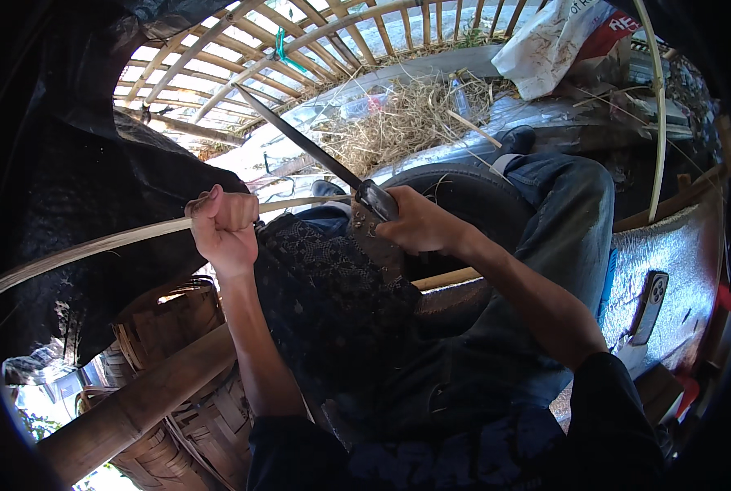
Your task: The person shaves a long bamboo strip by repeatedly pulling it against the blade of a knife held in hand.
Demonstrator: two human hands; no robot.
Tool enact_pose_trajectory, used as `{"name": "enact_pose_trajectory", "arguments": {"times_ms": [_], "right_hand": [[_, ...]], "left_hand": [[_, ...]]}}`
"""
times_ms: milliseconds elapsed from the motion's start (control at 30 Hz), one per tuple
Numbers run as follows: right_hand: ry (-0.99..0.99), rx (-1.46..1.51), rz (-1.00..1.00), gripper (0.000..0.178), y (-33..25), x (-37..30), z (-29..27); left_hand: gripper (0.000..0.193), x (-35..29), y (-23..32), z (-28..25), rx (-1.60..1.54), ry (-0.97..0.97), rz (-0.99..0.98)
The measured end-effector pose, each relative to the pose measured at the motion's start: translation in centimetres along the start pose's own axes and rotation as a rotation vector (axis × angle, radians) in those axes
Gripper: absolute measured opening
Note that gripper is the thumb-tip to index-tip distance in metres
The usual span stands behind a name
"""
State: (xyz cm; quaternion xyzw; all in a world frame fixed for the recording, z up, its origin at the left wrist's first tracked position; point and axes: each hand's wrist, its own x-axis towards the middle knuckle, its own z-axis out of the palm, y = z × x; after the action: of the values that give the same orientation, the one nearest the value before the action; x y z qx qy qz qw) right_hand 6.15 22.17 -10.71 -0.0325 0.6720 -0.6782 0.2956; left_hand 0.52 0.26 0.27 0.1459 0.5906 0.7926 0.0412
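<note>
"Left of centre, what's the left hand (225,229) doing?"

"Fisted round a pale bamboo strip (95,248); fingers curled right in; strip bows from near the picture's left edge, through the fist, to a thin end just beside the right hand (419,219); can't tell if that end touches the knife."

"Right hand; how open?"

"Closed round the handle of a long knife (304,141); blade slants up and left, tip overlapping the bamboo lattice (333,34) in view; can't tell which edge is sharpened."

"Edges, room to move?"

"Blade and strip make a wedge; narrow by the right hand, widening leftward; black sheet (79,172) behind the strip, tight on that side; beyond the blade, dry straw (390,131), then the lattice's curve; below the hands, dark patterned cloth (324,262) over the lap; tyre (464,182) rim just past the right hand, jeans leg (578,196) beside it."

"Outer parts?"

"Phone (649,307) on a silvery sheet (686,270), well apart from both hands; lower left, thick bamboo pole (136,409) crossing woven baskets (169,327); left forearm near it."
</note>
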Motion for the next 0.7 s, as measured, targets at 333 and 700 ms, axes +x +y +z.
{"name": "enact_pose_trajectory", "arguments": {"times_ms": [333, 700], "right_hand": [[0.057, -0.145, 0.107, 0.022, 2.9, 0.7, 1.0], [0.077, -0.188, 0.145, 0.024, 4.0, 0.8, 0.9]], "left_hand": [[0.046, 0.0, -0.3, 0.0, -0.018, 0.054, -0.005], [0.044, 0.5, -0.9, 0.3, -0.1, 0.033, 0.031]]}}
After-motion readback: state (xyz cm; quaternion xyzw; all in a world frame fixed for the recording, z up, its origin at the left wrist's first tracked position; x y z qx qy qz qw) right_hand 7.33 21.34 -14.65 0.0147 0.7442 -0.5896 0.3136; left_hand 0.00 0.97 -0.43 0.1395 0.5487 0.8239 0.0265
